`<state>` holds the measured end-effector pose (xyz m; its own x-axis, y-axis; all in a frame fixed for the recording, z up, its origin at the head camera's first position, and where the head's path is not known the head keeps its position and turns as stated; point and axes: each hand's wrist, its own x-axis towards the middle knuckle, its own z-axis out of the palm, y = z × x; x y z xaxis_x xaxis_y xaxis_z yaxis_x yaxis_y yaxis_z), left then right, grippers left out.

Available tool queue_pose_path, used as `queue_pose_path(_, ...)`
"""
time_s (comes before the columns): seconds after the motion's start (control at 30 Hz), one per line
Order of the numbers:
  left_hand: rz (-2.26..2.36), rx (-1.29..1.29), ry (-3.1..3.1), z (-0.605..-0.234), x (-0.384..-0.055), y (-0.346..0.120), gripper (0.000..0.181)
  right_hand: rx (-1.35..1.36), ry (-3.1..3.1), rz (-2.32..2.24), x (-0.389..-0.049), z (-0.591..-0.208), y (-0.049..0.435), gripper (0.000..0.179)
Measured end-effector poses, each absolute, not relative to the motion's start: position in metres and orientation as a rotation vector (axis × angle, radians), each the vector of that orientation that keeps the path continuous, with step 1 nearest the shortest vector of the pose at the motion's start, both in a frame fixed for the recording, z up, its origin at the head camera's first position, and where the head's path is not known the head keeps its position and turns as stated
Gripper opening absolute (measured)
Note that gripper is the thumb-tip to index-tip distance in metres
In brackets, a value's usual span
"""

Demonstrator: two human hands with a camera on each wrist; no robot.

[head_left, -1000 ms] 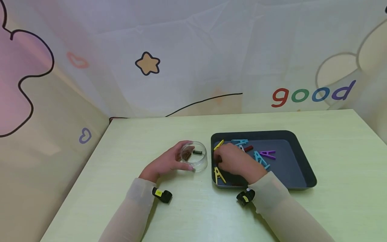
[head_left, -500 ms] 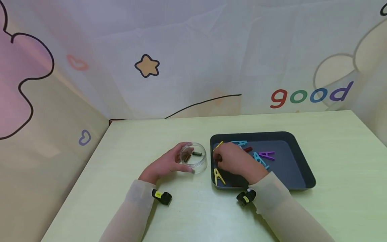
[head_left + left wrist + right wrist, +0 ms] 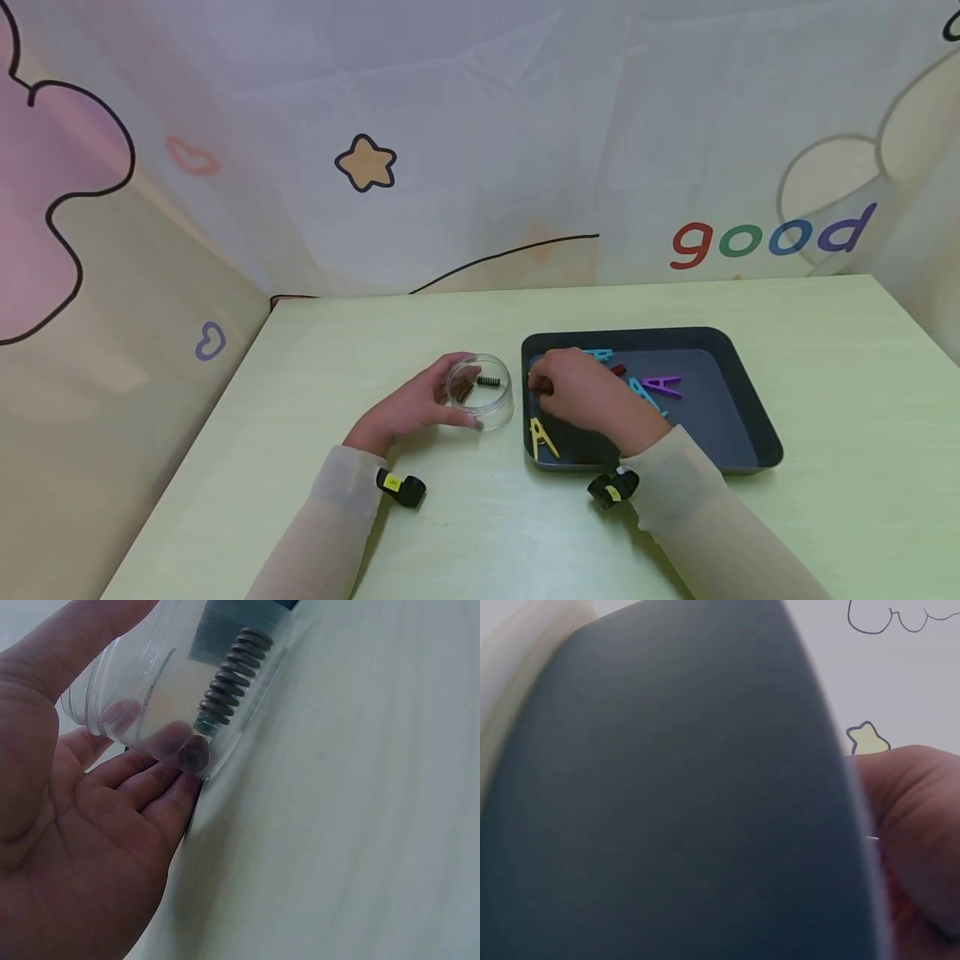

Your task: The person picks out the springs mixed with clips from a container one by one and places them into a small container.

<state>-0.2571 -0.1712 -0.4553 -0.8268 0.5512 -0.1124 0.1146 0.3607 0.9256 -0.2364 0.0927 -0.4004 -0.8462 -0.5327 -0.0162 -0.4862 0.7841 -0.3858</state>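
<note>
My left hand grips a clear round plastic jar on the table, thumb at the near side and fingers around the far side. Inside lie two small dark coil springs, one black and one brownish; a spring shows large through the wall in the left wrist view. My right hand reaches into the left part of a dark grey tray, fingers curled downward. Its fingertips are hidden, so I cannot tell what they hold. In the right wrist view the tray wall covers most of the picture.
Around the right hand in the tray lie a yellow clothespin, blue clothespins, a purple clothespin and a dark red spring. A printed cloth stands behind the table.
My right hand has shifted slightly toward the back of the tray, covering the yellow clothespin that showed at the back left corner. The left hand and jar keep their place.
</note>
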Motion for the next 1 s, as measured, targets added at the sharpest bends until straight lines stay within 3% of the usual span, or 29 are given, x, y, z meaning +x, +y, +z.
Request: queue_pose_path(1.0,1.466,0.583,2.208,-0.4578,-0.2593,-0.1738,0.083,-0.903,2.987,-0.681,-0.2285,-0.3909,0.0906,0.012)
